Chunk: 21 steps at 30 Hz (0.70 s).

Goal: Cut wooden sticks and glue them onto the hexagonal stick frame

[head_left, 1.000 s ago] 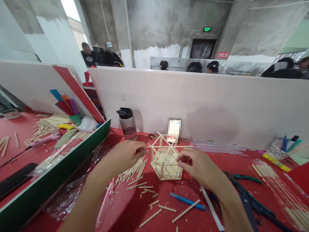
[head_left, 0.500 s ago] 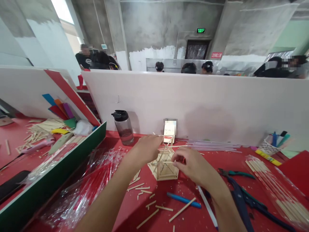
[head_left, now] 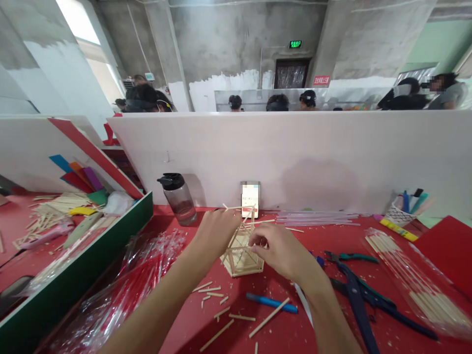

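Upper right we've got EXIT on a green sign [head_left: 295, 44], Chinese on a red sign [head_left: 321, 80]; mid-frame phone [head_left: 250, 204] says 02-something.

A long white upright panel [head_left: 228, 157] lines the far edge of the red worktop [head_left: 332, 238]; beyond, a patchy grey concrete wall [head_left: 239, 39] has a dark door [head_left: 292, 73] beneath a lit green exit sign [head_left: 295, 44], a bright opening [head_left: 77, 22] farther left.
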Available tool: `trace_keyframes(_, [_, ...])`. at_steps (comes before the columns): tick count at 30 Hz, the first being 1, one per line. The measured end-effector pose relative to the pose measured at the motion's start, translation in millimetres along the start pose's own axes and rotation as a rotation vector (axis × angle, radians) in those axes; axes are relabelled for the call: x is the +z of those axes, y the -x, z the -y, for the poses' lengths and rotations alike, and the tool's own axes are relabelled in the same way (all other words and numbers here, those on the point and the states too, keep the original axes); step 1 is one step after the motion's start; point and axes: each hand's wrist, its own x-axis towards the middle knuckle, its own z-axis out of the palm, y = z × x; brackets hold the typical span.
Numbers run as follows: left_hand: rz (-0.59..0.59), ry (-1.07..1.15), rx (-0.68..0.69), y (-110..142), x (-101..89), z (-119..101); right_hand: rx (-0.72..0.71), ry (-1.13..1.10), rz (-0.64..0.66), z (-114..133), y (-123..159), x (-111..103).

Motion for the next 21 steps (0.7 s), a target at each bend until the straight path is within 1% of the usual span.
trace_keyframes(3, [0.001,0.009,0.026,4.3,2.2,7.2,0.002,0.012,0.000,0.8,0.2,-0.1])
trace_keyframes(6, [-0.061,0.042,0.023,4.3,12.8,14.6,0.018,0.024,0.005,1.3,0.8,-0.1])
trace_keyframes(9, [-0.131,0.118,-0.016,0.9,24.1,21.8,0.023,0.015,0.008,1.8,1.1,-0.5])
trace_keyframes(11, [-0.161,0.221,-0.059,-1.4,28.3,28.1,0.020,0.007,0.006,1.9,1.1,-0.8])
trace_keyframes(14, [-0.228,0.463,-0.128,-1.9,29.7,43.1,0.011,0.005,0.001,0.8,0.9,-0.7])
trace_keyframes(17, [-0.391,0.763,-0.182,3.7,29.9,64.3,0.008,-0.008,0.004,-1.0,0.9,-0.2])
trace_keyframes(19, [-0.517,1.056,-0.239,10.7,30.9,78.4,0.014,-0.021,0.012,-1.7,0.9,-0.1])
trace_keyframes(21, [-0.612,1.443,-0.309,19.2,32.3,89.8,0.029,-0.030,0.023,-1.8,0.8,-0.2])
